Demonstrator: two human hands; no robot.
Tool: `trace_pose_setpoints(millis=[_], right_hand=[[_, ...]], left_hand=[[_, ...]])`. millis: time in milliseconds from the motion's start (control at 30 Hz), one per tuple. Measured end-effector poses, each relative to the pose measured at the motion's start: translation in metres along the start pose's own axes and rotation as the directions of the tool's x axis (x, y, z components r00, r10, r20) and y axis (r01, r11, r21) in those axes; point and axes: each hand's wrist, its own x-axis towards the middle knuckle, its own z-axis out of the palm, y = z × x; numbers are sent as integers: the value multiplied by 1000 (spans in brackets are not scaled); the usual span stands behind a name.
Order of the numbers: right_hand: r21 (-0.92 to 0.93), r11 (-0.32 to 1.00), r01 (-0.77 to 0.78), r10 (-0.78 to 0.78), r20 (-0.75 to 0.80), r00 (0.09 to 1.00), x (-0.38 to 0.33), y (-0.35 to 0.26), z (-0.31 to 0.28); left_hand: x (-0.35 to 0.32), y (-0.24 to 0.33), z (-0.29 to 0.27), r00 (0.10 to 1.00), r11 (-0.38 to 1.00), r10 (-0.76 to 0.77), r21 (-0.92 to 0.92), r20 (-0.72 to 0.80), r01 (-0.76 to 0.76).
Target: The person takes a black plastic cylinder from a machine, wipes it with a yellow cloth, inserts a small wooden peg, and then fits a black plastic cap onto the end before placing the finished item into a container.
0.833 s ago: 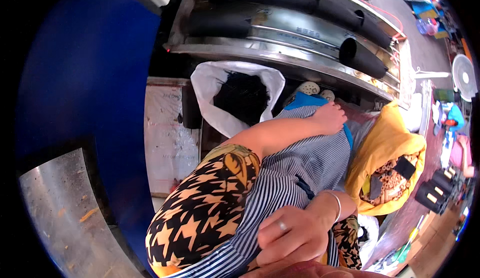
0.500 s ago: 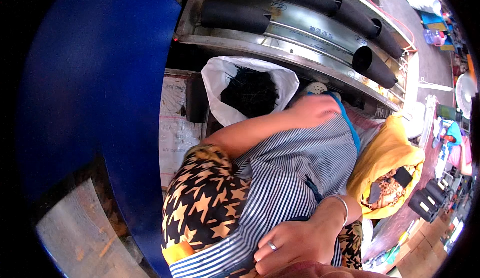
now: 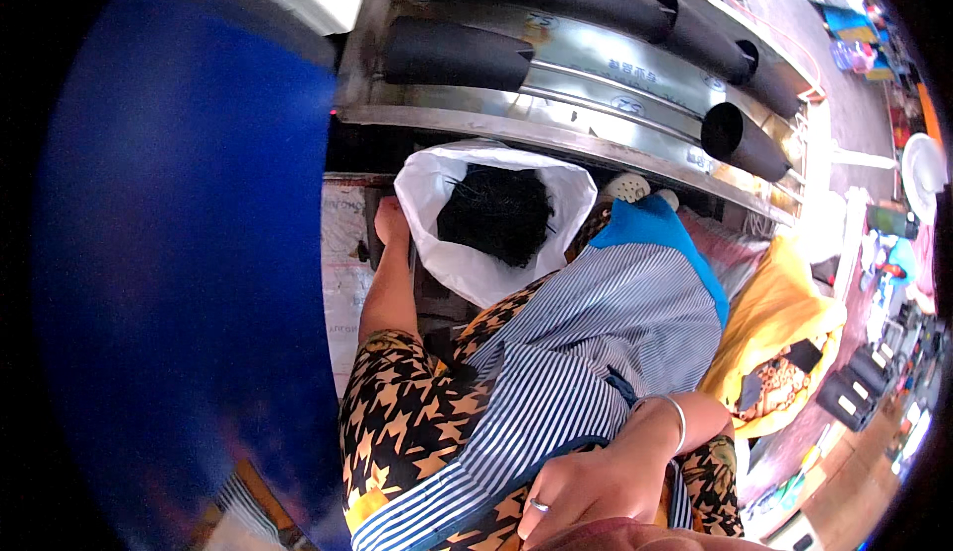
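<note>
My left hand [image 3: 391, 221] reaches down beside the white sack [image 3: 423, 215], next to a dark upright piece. Its fingers are hidden. Inside the sack lies a dark mass of thin black strands [image 3: 496, 213]. Low in front of my body, my right hand [image 3: 586, 496], wearing a ring and a bangle, is closed with its fingers curled in. What it holds, if anything, is hidden. A blue-and-white striped apron [image 3: 615, 323] with a bright blue edge covers my lap and legs.
A metal rack with black tubes [image 3: 462, 55] runs along the far side. At left stands a large blue panel [image 3: 199, 204]. On the right sits a yellow sack [image 3: 784, 313] holding small brownish pieces and dark blocks. A white fan [image 3: 923, 176] stands farther right.
My left hand has left the apron's far blue edge and moved left, past the white sack. My right hand stays low at my body. The view has shifted slightly.
</note>
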Motion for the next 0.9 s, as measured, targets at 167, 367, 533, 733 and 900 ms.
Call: trace_pose_setpoints(millis=[167, 367, 533, 733, 900], right_hand=[[21, 1000, -17, 17, -20, 1000, 2, 6, -2], [-18, 1000, -23, 21, -92, 996, 6, 10, 1], [21, 999, -25, 27, -93, 995, 2, 10, 4], [59, 998, -36, 39, -59, 997, -8, 2, 9], [106, 994, -33, 30, 34, 999, -23, -9, 17]], left_hand=[[40, -44, 35, 917, 812, -58, 552, 395, -187], [54, -28, 40, 849, 665, -55, 653, 526, -362], [40, -29, 34, 830, 605, -19, 668, 557, -434], [-2, -34, 10, 834, 520, 48, 699, 550, -491], [-45, -65, -30, 959, 584, 19, 775, 284, -241]])
